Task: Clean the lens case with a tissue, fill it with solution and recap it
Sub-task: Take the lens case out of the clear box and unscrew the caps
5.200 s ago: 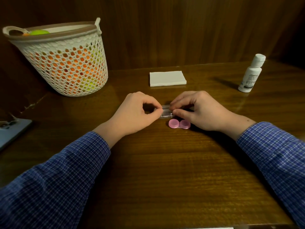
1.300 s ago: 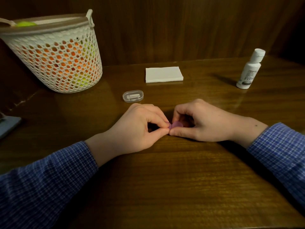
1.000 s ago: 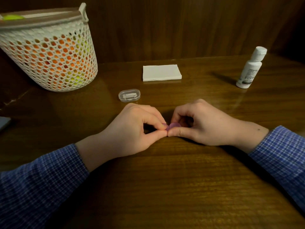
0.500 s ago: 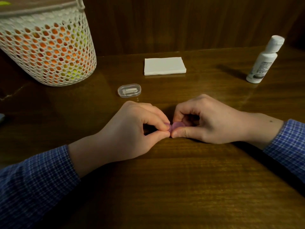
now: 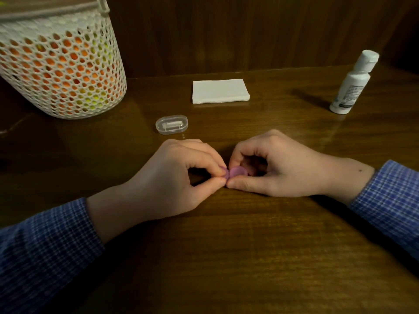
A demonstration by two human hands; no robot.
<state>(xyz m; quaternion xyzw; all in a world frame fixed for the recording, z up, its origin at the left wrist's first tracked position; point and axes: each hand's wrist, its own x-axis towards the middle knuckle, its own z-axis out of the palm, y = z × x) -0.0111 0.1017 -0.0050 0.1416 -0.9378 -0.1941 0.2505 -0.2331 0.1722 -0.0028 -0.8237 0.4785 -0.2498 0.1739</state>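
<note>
Small pink plastic lens case (image 5: pixel 235 172) low over the brown wooden table (image 5: pixel 226 245), pinched by left hand (image 5: pixel 172 182) and right hand (image 5: pixel 278 168), thumb and forefinger each.

The lens case (image 5: pixel 237 172) between the fingers (image 5: pixel 210 165) was pink, the sleeves (image 5: pixel 390 196) blue-checked, the tissue (image 5: pixel 220 90) beyond white.

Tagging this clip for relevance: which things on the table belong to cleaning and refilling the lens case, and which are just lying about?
Part of the job:
pink lens case, pinched by left hand and right hand
folded tissue
solution bottle

Lying about:
mesh basket
small clear box
</note>
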